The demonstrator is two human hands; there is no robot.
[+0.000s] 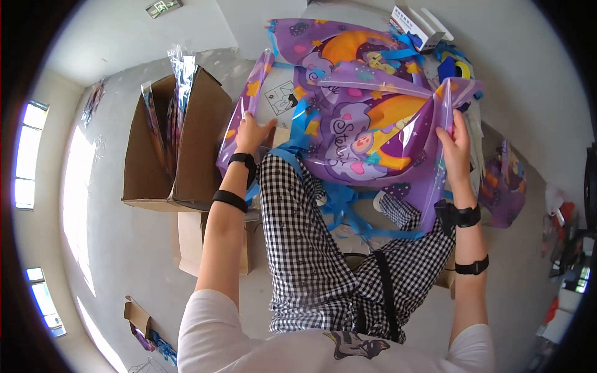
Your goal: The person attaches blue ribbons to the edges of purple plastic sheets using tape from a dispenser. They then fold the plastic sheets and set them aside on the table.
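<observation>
A purple printed plastic sheet (373, 137), with stars, clouds and an orange moon shape, spreads above my knees. My right hand (458, 146) grips its gathered right edge between thumb and fingers. Farther left, my left hand (250, 135) rests against a narrow folded purple plastic piece (254, 84), its thumb spread away from the fingers. Whether this piece joins the large sheet cannot be made out. Blue ribbon strips (301, 121) run between the sheet and my left knee, and more blue ribbon (339, 205) hangs between my legs.
At the left stands an open cardboard box (208, 130) holding clear-wrapped packages (180, 81), above another carton (189, 239). A white box (416, 28) and a yellow tape roll (462, 69) lie at the far right. Another purple printed piece (502, 186) hangs on the right. A small open carton (137, 317) sits lower left.
</observation>
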